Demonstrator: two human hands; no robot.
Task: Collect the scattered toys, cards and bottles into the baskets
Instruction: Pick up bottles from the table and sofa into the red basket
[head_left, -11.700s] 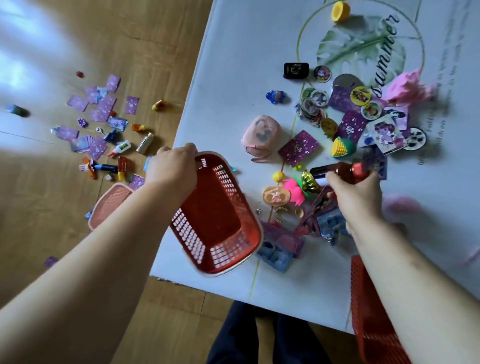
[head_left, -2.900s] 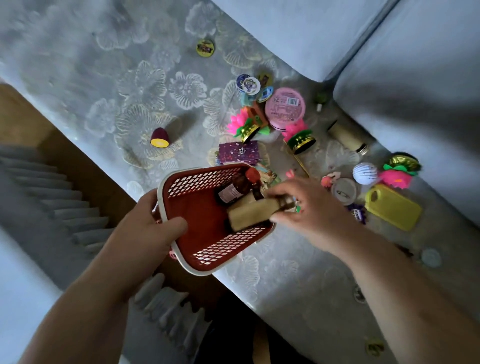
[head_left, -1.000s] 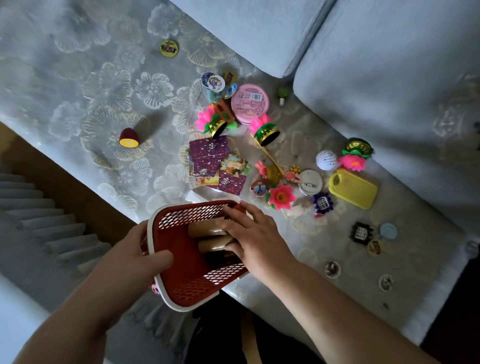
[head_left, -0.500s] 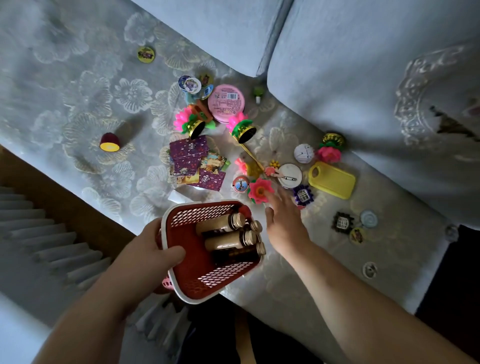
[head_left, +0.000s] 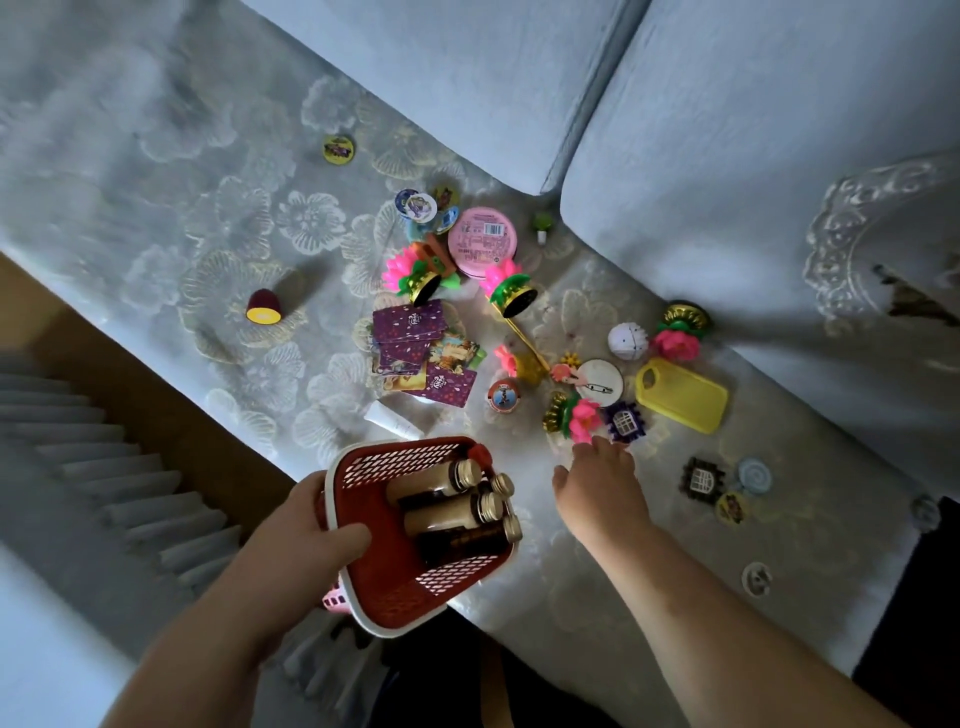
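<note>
My left hand (head_left: 306, 540) grips the rim of a red mesh basket (head_left: 395, 592) held over the sofa's front edge. Several brown bottles (head_left: 447, 514) with gold caps lie inside it. My right hand (head_left: 602, 483) reaches over the seat, fingers out and holding nothing, its fingertips just short of a pink lotus toy (head_left: 576, 415) and a purple block (head_left: 623, 422). Purple cards (head_left: 410, 332) lie in a loose pile further left. A white tube (head_left: 392, 420) rests just beyond the basket.
The grey flowered sofa cover (head_left: 156, 208) carries more toys: a pink round tin (head_left: 483, 241), two lotus toys (head_left: 415, 270), a yellow board (head_left: 680, 395), a white ball (head_left: 627, 340), round badges (head_left: 421, 207), a purple toy half (head_left: 264, 307). Back cushions (head_left: 727, 156) rise behind. Wood floor lies left.
My right hand left the basket after setting bottles in it and moved right and forward toward the pink lotus toy. The basket stays in my left hand.
</note>
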